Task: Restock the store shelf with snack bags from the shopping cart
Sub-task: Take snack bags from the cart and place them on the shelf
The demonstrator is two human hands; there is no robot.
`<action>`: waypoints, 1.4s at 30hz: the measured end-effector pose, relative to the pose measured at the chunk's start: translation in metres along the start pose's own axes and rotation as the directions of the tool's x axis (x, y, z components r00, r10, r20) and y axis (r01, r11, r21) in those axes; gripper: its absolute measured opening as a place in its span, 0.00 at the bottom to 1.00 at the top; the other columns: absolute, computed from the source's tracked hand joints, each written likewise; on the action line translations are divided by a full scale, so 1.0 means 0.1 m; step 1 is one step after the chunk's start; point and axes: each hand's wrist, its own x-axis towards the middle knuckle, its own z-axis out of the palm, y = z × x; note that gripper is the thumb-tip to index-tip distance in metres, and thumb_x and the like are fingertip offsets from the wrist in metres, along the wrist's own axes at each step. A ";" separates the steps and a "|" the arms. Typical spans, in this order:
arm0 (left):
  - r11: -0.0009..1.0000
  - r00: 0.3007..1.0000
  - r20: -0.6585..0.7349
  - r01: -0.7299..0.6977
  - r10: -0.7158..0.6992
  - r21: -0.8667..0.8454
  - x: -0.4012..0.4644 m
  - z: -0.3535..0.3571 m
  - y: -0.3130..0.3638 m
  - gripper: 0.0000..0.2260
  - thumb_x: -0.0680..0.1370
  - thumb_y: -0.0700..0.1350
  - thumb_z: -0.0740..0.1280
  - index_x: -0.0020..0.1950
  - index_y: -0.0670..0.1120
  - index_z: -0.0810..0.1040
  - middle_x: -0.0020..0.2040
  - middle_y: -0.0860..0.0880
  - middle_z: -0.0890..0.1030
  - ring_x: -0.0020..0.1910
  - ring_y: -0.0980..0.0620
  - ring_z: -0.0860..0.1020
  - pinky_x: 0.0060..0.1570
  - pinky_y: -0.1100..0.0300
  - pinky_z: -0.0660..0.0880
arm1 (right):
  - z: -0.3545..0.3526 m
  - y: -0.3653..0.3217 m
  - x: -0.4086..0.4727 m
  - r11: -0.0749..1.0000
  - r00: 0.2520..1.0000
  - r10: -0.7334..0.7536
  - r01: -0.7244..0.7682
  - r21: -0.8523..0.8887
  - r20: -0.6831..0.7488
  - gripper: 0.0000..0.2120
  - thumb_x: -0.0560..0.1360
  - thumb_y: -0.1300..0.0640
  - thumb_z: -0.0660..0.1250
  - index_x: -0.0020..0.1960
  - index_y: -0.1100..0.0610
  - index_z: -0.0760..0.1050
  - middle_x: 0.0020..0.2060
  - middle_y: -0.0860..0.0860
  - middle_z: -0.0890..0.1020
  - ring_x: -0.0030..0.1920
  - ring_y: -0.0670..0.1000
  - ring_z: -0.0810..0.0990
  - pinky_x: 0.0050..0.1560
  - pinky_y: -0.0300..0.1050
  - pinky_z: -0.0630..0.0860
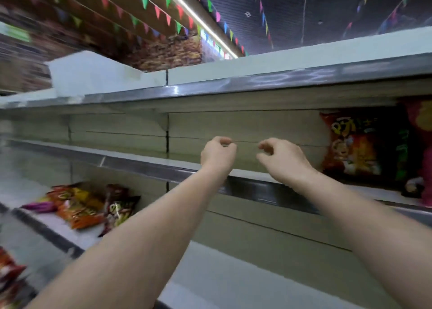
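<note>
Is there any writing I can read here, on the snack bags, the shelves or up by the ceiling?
Nothing reads cleanly.
Orange snack bag standing on the upper shelf: large yellow lettering, too stylised and blurred to read.
Pile of bags on the lower shelf: printing smeared, unreadable.
Green sign at top left: blurred.
Bunting flags: plain, no text.

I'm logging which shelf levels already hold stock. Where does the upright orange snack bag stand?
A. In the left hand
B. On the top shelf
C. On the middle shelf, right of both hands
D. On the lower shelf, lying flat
C: the upright orange snack bag stands on the grey metal middle shelf, right of the right hand and left hand, both of which hold nothing.
</note>
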 end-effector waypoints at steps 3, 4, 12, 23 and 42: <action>0.998 0.997 -0.080 0.024 -0.019 0.057 -0.03 -0.36 -0.12 0.12 0.79 0.44 0.61 0.60 0.46 0.77 0.58 0.48 0.79 0.55 0.49 0.75 0.54 0.62 0.69 | 0.17 -0.25 -0.04 0.996 0.996 -0.079 0.078 0.035 0.042 0.16 0.77 0.57 0.60 0.64 0.55 0.73 0.63 0.52 0.76 0.64 0.52 0.72 0.62 0.40 0.65; 0.997 0.995 -0.096 0.032 -0.026 0.066 -0.03 -0.48 -0.16 0.12 0.79 0.44 0.61 0.61 0.46 0.76 0.58 0.48 0.79 0.55 0.49 0.75 0.54 0.62 0.70 | 0.23 -0.34 -0.05 0.994 0.994 -0.101 0.098 0.050 0.052 0.16 0.77 0.57 0.61 0.64 0.55 0.74 0.62 0.52 0.77 0.64 0.52 0.73 0.61 0.40 0.66; 0.985 0.981 -0.186 0.081 -0.052 0.155 0.05 -1.38 -0.57 0.12 0.79 0.44 0.60 0.61 0.46 0.76 0.58 0.49 0.78 0.59 0.50 0.74 0.51 0.64 0.67 | 0.95 -1.13 -0.09 0.955 0.950 -0.266 0.237 0.177 0.164 0.15 0.76 0.57 0.61 0.63 0.53 0.74 0.60 0.50 0.78 0.61 0.50 0.74 0.58 0.39 0.68; 0.957 0.930 -0.329 0.232 -0.166 0.173 0.52 -2.97 -1.66 0.10 0.78 0.43 0.63 0.58 0.46 0.77 0.51 0.50 0.78 0.52 0.51 0.76 0.54 0.59 0.74 | 2.58 -2.46 -0.05 0.890 0.858 -0.413 0.311 0.333 0.304 0.14 0.76 0.57 0.61 0.62 0.53 0.75 0.58 0.50 0.80 0.60 0.51 0.75 0.56 0.40 0.69; 0.697 0.601 -0.611 0.709 -0.515 0.110 0.48 -4.76 -3.96 0.06 0.79 0.45 0.62 0.55 0.50 0.74 0.52 0.50 0.77 0.43 0.50 0.76 0.40 0.58 0.72 | 5.48 -3.45 -0.36 0.874 0.523 -0.470 0.166 0.456 0.711 0.16 0.77 0.55 0.62 0.64 0.53 0.73 0.60 0.51 0.78 0.59 0.50 0.75 0.56 0.44 0.72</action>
